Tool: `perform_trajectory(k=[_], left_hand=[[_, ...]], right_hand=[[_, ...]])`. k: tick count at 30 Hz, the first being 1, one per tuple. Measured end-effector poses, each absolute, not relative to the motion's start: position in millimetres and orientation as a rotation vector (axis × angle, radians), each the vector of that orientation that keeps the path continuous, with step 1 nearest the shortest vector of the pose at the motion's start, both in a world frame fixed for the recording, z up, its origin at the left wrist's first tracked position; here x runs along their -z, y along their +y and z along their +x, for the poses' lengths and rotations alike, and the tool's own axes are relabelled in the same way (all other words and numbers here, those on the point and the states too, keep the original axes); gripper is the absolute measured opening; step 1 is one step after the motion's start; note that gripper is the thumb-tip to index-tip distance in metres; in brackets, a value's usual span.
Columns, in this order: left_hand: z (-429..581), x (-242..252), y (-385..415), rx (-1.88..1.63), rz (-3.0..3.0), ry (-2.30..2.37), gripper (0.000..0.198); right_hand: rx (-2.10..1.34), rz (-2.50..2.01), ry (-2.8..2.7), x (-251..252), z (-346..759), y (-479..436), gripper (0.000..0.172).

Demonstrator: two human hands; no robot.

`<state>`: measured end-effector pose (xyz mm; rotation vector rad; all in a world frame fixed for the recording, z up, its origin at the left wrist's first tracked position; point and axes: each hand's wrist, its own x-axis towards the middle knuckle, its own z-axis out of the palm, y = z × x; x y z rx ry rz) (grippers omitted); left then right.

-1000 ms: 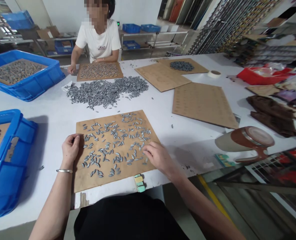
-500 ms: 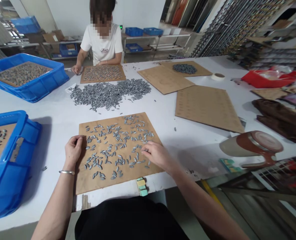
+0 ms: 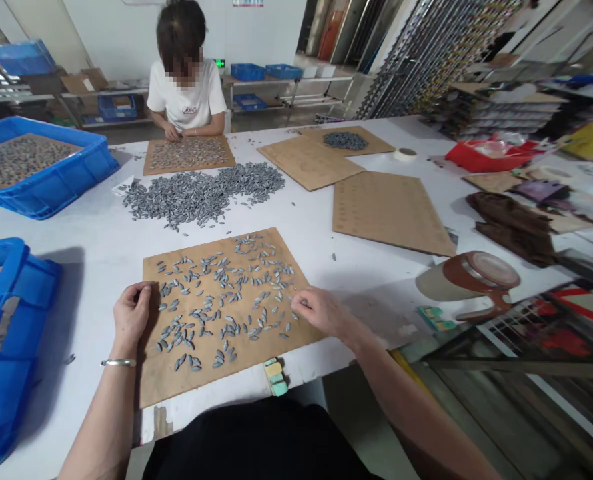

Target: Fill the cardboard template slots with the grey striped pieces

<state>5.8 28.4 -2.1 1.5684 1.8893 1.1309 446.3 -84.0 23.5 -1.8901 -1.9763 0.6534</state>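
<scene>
A brown board (image 3: 256, 347) lies on the white table in front of me, strewn with several small grey seed-shaped pieces (image 3: 216, 303). My left hand (image 3: 131, 313) rests on the board's left edge, fingers curled in and gripping the edge, a bangle on the wrist. My right hand (image 3: 321, 310) lies at the board's right edge, fingers bent down and touching pieces there. A large heap of the same grey pieces (image 3: 201, 190) lies beyond the board.
Two blue crates (image 3: 51, 183) (image 3: 11, 347) stand at left. A person across the table bends over another board (image 3: 189, 153). More brown boards (image 3: 386, 210) lie right of centre. A brown tape dispenser (image 3: 471, 280) sits near the right edge, a red tray (image 3: 481, 159) farther back.
My view has tilted and shifted slightly. My right hand has moved a little along the board's right edge. The person opposite has bent lower over their board. My left hand stays put.
</scene>
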Motion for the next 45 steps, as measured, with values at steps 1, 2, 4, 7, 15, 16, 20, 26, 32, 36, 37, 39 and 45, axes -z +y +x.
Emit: perform_trajectory(k=[1, 2, 4, 7, 15, 16, 20, 26, 32, 36, 37, 39, 45], left_hand=[[6, 2, 29, -1.133, 1.561, 1.894, 0.042], [6, 2, 29, -1.136, 1.553, 1.899, 0.042], [6, 1, 29, -1.141, 1.542, 1.898, 0.042], [7, -1, 27, -1.149, 1.544, 1.882, 0.042], [5, 0, 27, -1.157, 1.575, 1.897, 0.041], [4, 0, 28, -1.16, 1.577, 1.896, 0.041], [3, 1, 28, -1.153, 1.563, 1.903, 0.041], [5, -4, 25, -1.134, 1.536, 1.906, 0.042], [6, -7, 24, -1.137, 1.549, 1.892, 0.04], [6, -7, 24, -1.114, 1.525, 1.92, 0.042], [6, -7, 24, -1.107, 1.519, 1.924, 0.042], [6, -8, 24, -1.1, 1.516, 1.923, 0.042], [5, -7, 25, -1.11, 1.537, 1.925, 0.04]], right_hand=[[-0.683, -1.879, -1.973, -22, 447, -88, 0.019], [-0.699, -1.874, -1.965, -21, 447, -91, 0.019], [-0.685, -1.884, -1.94, -21, 443, -92, 0.02], [-0.655, -1.908, -1.944, -24, 436, -86, 0.021], [-0.538, -1.996, -1.983, -27, 439, -68, 0.014], [-0.484, -1.992, -1.98, -25, 440, -64, 0.015], [-0.34, -2.022, -2.076, -23, 439, -49, 0.017], [-0.297, -2.07, -2.26, -40, 430, -42, 0.022], [-0.379, -2.131, -2.248, -43, 443, -51, 0.019], [-0.386, -2.077, -2.171, -42, 449, -45, 0.019], [-0.374, -2.07, -2.173, -43, 448, -41, 0.019], [-0.377, -2.06, -2.213, -46, 444, -34, 0.017], [-0.474, -2.054, -2.243, -44, 449, -24, 0.017]])
